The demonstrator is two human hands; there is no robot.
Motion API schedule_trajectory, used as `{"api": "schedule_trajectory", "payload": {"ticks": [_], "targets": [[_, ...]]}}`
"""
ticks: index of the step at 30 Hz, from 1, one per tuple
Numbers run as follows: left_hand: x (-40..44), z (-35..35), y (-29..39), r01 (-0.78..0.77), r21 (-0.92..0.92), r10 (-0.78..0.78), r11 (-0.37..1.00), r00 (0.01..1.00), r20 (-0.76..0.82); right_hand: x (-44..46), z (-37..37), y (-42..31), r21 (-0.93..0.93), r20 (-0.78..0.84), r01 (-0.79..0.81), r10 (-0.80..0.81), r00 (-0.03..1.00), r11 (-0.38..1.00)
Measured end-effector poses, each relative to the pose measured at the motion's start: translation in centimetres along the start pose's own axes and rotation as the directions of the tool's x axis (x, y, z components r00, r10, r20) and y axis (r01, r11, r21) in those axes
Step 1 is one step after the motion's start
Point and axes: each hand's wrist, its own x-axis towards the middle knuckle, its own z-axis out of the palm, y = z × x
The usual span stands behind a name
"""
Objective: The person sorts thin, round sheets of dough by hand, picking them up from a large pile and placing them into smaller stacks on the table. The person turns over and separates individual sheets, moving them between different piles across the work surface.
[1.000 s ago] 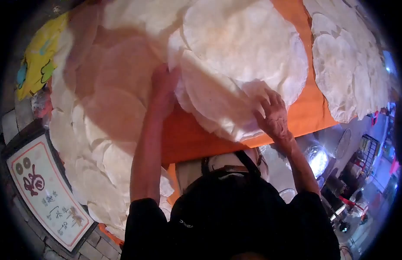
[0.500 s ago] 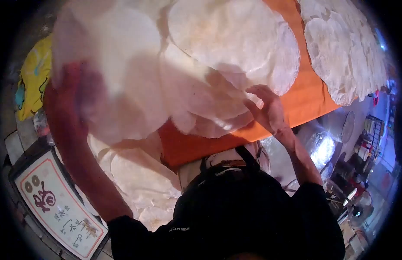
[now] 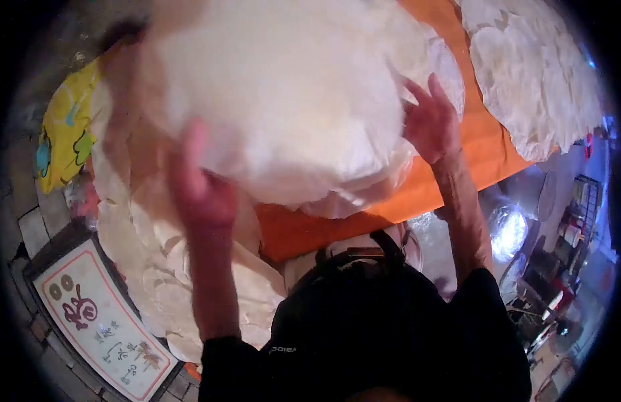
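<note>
Sheet [image 3: 290, 100]: large, pale, thin, roundish, uneven rim, at 12 o'clock in view, on or just above similar sheets; blur hides which. Right grip [image 3: 431, 124] at its 3 o'clock rim, fingers spread wide, contact unclear. Left grip [image 3: 207, 194] near its 8 o'clock, thumb up, blurred; can't tell if it's pinching anything. Step in hand, by judgement: handling one sheet from both sides. Next move calls for light, even support at both rims; stuff looks papery and floppy, likely to crease. Outward: orange cloth [image 3: 474, 171] from 1 to 6 o'clock, wrinkled overlapping sheets [image 3: 525, 87] at 2, red-bordered sign [image 3: 103, 315] at 8, yellow cloth [image 3: 59, 127] at 10.
</note>
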Motion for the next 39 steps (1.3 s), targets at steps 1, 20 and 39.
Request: {"api": "schedule_trajectory", "payload": {"ticks": [1,20,39], "targets": [[-1.5,-1.1,-3.1,0.127,-0.014,-0.128,0.992,0.992,-0.007,0.4,-0.5,0.9,-0.063,-0.071,0.069,-0.073,0.995,0.996],[-6.3,-6.4,-14.8,0.27,0.37,-0.247,0.889,0.963,-0.108,-7.9,-7.1,4.5,-0.221,-0.624,-0.111,-0.053,0.779,0.969],[12.7,-7.7,-12.7,0.006,0.891,0.22,0.453,0.968,-0.118,-7.0,-13.6,2.2,-0.649,-0.529,-0.123,-0.329,0.782,0.751]]}}
